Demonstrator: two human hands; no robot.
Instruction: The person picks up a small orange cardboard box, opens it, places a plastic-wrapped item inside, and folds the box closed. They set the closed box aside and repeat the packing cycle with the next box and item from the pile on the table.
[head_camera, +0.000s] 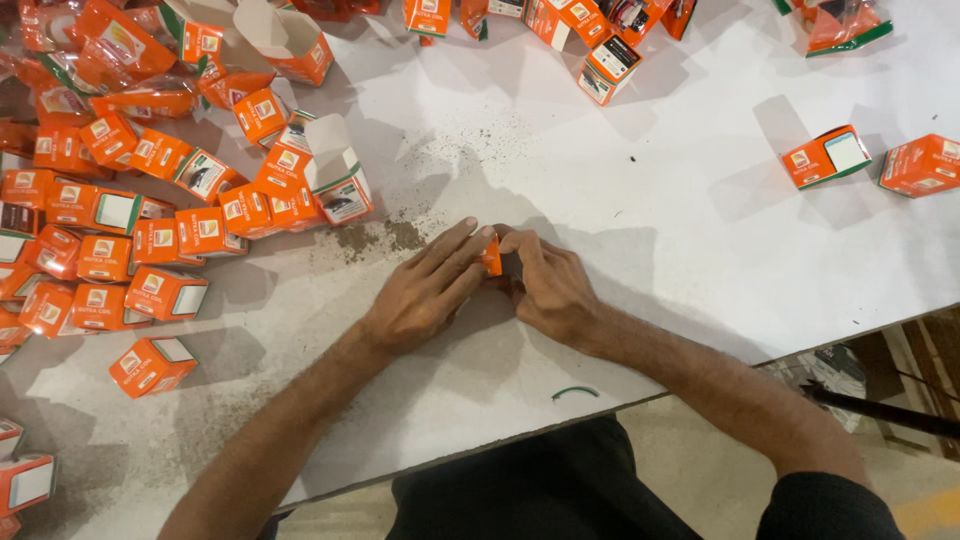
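1. While both hands meet at the middle of the frame, the largest thing is the white table (700, 240). Its near edge runs diagonally from the lower left to the right side, just below the forearms.
2. Filling the upper left and left of the frame is a big heap of orange boxes (130, 200). Many look closed and finished, so I judge that a good part of the work is done. Some at the top, like the open box (280, 40), have flaps still up, so work remains.
3. Open room lies at the right centre of the table, with only two loose boxes (870, 160) near the right edge.
4. At the middle left, the left hand (425, 290) lies with fingers almost flat and stretched, the tips pressing on the small orange box (492, 258).
5. Beside it, the right hand (550, 285) is curled closely around the same box from the other side; the box is mostly hidden between them, on the table.
6. Near the table edge, low centre, lies a small green band (575, 392), apart from the hands.
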